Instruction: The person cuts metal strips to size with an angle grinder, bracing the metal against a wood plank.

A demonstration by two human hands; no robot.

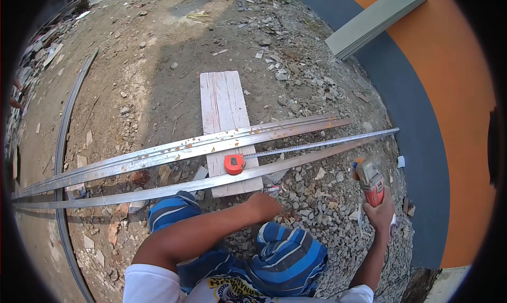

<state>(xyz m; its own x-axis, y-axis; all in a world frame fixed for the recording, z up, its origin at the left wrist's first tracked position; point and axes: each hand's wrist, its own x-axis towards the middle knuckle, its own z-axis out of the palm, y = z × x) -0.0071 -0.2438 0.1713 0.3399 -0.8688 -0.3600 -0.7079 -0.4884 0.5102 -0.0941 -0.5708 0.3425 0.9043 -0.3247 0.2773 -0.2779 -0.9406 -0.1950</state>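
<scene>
My right hand [379,213] is wrapped round the red body of an angle grinder [369,177], held above the gravel at the right. The grinder's grey head points away from me and its disc side faces left. My left hand [265,207] rests near my knee, just below the white board, its fingers hidden from view. A red tape measure [234,164] sits on the board, its blade [322,143] pulled out to the right. Beside the blade lies a thin metal strip [296,162], with metal channels [185,147] behind it; both cross the board.
The whitish board [224,105] lies on rubble-strewn ground. Another long metal bar [68,113] runs along the left, under the channel ends. A grey-and-orange wall [422,107] borders the right, with a stack of grey planks [375,23] against it. Loose stones surround my legs.
</scene>
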